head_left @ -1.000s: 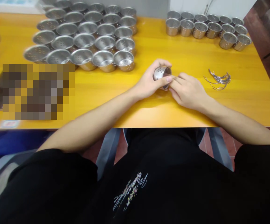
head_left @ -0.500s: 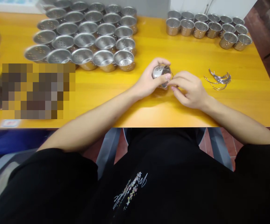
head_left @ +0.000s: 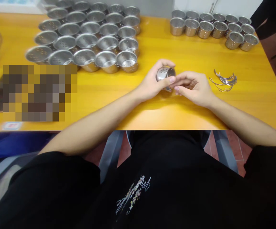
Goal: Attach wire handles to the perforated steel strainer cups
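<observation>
The left hand (head_left: 152, 82) is clamped around a small, silvery, round metal cup (head_left: 161, 74) pierced with little holes, its thumb across the near side by the rim and its fingers curling over the far side. The cup lies tilted in that grip, its open mouth facing the right hand (head_left: 196, 88). The right hand's fingertips are gathered at the mouth, index finger and thumb close to each other (whether they pinch anything there, I cannot tell). Both hands are above a glossy yellow table (head_left: 187, 55), short of its near edge.

To the right of the grip, near the right hand but apart from it, lies a loose bunch of thin, curved, silvery metal wires (head_left: 225, 81). Beyond the grip and to its left, a large block of upright silvery perforated metal cups (head_left: 127, 62) stands in close rows. Farther beyond the grip and to its right is a smaller group of similar upright metal cups (head_left: 205, 30). Well to the left of the grip, a pixelated patch (head_left: 37, 92) hides part of the tabletop, with a small white label with red marking (head_left: 11, 125) just below it, near the table's edge.
</observation>
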{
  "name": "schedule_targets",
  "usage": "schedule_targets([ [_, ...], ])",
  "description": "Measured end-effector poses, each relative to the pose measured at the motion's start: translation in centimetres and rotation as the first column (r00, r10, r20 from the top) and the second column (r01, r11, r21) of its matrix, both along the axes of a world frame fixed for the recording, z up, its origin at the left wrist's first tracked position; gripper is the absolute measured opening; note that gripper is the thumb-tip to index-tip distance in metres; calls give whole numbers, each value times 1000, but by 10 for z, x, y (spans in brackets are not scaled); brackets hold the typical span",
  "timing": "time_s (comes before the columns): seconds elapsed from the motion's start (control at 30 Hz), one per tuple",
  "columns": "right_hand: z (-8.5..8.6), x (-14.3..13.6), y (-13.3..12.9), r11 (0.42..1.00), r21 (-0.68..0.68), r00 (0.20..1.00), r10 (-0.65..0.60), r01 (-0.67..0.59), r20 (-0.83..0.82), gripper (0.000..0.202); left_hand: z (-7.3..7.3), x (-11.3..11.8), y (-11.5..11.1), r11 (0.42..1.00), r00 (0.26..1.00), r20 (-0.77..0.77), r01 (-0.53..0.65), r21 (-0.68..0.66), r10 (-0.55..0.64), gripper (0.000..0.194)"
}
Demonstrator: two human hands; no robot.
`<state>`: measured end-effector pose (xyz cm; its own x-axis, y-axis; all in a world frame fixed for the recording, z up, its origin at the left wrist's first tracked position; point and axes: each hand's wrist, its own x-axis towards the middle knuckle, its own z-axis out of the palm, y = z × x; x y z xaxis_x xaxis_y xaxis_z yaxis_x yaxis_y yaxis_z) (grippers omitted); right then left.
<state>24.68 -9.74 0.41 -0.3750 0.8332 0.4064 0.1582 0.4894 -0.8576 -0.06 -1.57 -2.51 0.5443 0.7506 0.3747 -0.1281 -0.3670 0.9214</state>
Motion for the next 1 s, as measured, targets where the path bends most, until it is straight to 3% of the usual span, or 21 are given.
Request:
schedule_targets([
  [0.17,5,-1,-3,989,127,986,53,-74,160,28,-2,-1,4,999,1000,-22,-13,31,14,102],
  [0.4,5,-2,-5,975,201,972,42,-91,233,30,-8,-3,7,1000,1000,-17,-21,9,21,104],
  [0.53,1,-2,-3,984,152,974,62,-97,218,32,-8,-4,7,1000,1000,-10,2,4,-2,105],
  [0.73,0,1,2,988,126,980,66,-91,188,41,3,-4,2,997,997,-19,73,-17,-73,103],
  [1.0,7,3,-2,972,-97,972,220,-212,83,49,2,-5,1,996,996,-39,84,-16,-84,106],
])
